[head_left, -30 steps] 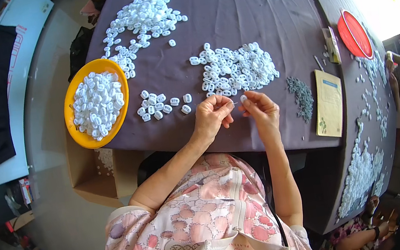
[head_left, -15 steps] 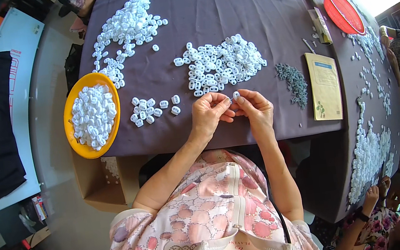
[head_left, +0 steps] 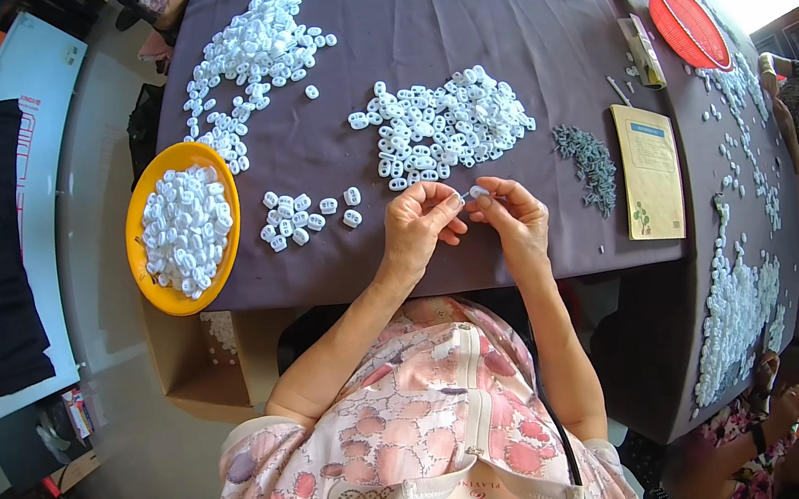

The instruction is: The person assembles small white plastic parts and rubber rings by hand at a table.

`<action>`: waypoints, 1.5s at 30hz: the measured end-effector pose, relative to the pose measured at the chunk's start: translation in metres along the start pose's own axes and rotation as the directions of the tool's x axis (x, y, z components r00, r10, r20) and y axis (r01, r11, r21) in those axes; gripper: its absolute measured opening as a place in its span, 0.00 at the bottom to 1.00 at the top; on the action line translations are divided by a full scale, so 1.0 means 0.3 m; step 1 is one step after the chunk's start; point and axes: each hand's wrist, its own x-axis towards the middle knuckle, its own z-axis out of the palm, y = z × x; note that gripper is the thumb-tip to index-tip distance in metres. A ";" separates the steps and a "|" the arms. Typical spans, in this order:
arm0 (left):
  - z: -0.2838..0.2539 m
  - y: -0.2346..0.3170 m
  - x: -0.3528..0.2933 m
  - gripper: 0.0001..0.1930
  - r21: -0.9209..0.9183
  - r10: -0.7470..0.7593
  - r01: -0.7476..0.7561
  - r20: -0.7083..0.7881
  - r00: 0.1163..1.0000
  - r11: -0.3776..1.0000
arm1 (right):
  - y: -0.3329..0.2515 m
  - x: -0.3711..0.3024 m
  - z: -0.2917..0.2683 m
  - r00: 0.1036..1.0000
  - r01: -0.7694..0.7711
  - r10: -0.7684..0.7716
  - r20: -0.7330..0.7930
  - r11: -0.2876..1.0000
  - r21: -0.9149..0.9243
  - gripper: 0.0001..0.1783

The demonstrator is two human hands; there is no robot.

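My right hand [head_left: 520,217] is closed in a pinch on a small white oval plastic piece [head_left: 480,192]. Beside it, my left hand [head_left: 422,223] pinches something thin and pale, mostly hidden by the fingertips, that points toward the white piece. Just beyond both hands lies a spread pile of white oval pieces with two holes [head_left: 449,127]. A small group of white pieces with dark marks [head_left: 287,226] lies left of my left hand. To the right of my right hand is a heap of small grey-green parts [head_left: 588,169].
An orange bowl [head_left: 142,268] full of white pieces stands at the table's left edge, with another white heap [head_left: 257,46] beyond it. A tan booklet [head_left: 652,186] and a red basket [head_left: 688,22] are on the right. Other people sit along the right side.
The white piece has turned slightly between my right fingers, and a thin part now shows between my hands. At the lower right, another person's hand has moved away from the white pieces.
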 end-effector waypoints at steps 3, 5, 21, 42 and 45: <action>0.002 0.003 0.005 0.06 0.005 0.020 -0.020 0.016 1.000 1.000 | 0.001 -0.005 -0.009 0.999 0.031 -0.029 0.037 0.999 -0.045 0.09; 0.012 0.006 0.008 0.06 -0.038 0.069 -0.067 0.051 0.996 0.997 | 0.008 -0.004 -0.015 0.993 0.081 -0.076 0.090 0.995 -0.054 0.09; 0.035 -0.004 0.001 0.05 0.005 0.030 -0.030 0.014 0.999 1.000 | -0.002 -0.005 -0.035 0.999 0.020 -0.019 0.030 1.000 -0.022 0.11; 0.038 -0.010 0.004 0.05 0.150 0.045 -0.048 0.024 0.999 0.988 | -0.015 -0.007 -0.015 0.992 0.100 -0.090 0.087 0.988 -0.119 0.10; 0.043 -0.010 0.005 0.06 0.165 0.056 -0.058 0.017 0.998 0.984 | -0.015 -0.007 -0.010 0.998 0.060 -0.056 0.039 0.993 -0.100 0.09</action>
